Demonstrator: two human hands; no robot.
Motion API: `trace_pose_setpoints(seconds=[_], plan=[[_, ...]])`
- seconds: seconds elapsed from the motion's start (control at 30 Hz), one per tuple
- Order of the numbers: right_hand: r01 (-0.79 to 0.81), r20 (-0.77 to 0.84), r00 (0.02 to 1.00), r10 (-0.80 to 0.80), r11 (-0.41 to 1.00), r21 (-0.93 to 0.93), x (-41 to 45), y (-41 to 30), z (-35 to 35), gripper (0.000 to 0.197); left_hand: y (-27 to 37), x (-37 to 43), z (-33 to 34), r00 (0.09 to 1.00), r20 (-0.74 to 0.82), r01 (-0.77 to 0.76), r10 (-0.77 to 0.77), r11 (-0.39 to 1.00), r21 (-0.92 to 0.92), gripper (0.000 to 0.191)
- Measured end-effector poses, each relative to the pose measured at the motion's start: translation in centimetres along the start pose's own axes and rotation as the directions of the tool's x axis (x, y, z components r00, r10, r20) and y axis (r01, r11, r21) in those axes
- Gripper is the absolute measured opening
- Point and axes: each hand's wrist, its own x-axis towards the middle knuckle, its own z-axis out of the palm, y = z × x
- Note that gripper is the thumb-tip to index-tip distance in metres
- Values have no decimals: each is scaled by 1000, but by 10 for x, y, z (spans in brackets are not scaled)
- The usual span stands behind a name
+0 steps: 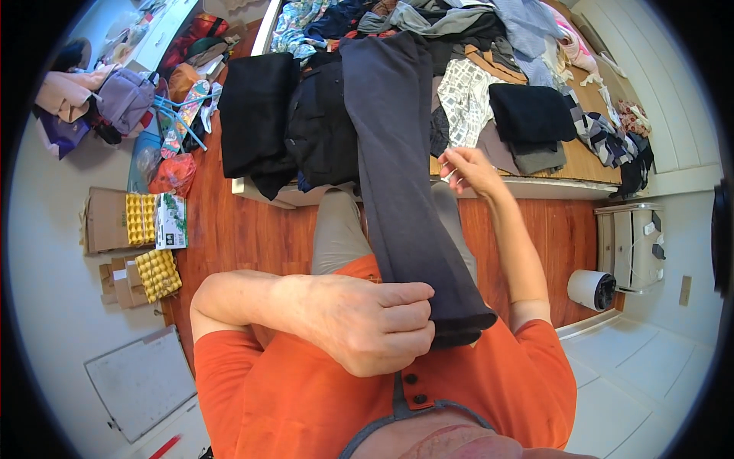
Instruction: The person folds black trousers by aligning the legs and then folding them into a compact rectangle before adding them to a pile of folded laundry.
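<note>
A pair of dark trousers (401, 155), folded lengthwise, stretches from the clothes pile on the bed towards my chest. Close to its near end my left hand (384, 324) grips the cloth edge, fingers curled. My right hand (467, 172) is off the trousers, to their right near the bed's front edge, with fingers loosely bent and apart. Left of the trousers lie black folded garments (258, 115) and a black garment with pockets (324, 126). To the right, a folded black garment (530, 113) rests on grey folded cloth (538, 158), beside a white patterned garment (467, 97).
The bed frame's edge (527, 188) runs before my knees. Heaped clothes (436, 20) cover its far part. Yellow egg trays (157, 275) and cardboard boxes (106, 221) stand at left, near a red plastic bag (174, 174). At right are a waste bin (585, 290) and a cabinet (628, 246).
</note>
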Motion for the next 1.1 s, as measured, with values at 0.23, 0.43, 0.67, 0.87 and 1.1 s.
trace_pose_setpoints(seconds=[0.23, 0.43, 0.67, 0.87, 1.1], plan=[[-322, -29, 947, 321, 947, -3, 42, 28, 43, 47, 3, -2, 2, 999, -32, 18, -17, 999, 35, 8], [-51, -239, 963, 120, 960, 276, 50, 54, 44, 38, 2, -1, 1, 999, -54, -5, 7, 999, 43, 10], [454, -537, 604, -589, 808, -375, 18, 10, 32, 14, 9, -8, 0, 999, -40, 1, -1, 1000, -9, 8], [201, -440, 797, -415, 868, -454, 29, 101, 10, 16, 9, -9, 6, 999, 39, -12, 14, 999, -52, 10], [289, -122, 787, -605, 537, -793, -22, 37, 39, 29, 9, -13, 8, 999, 33, 14, -13, 999, -37, 11]])
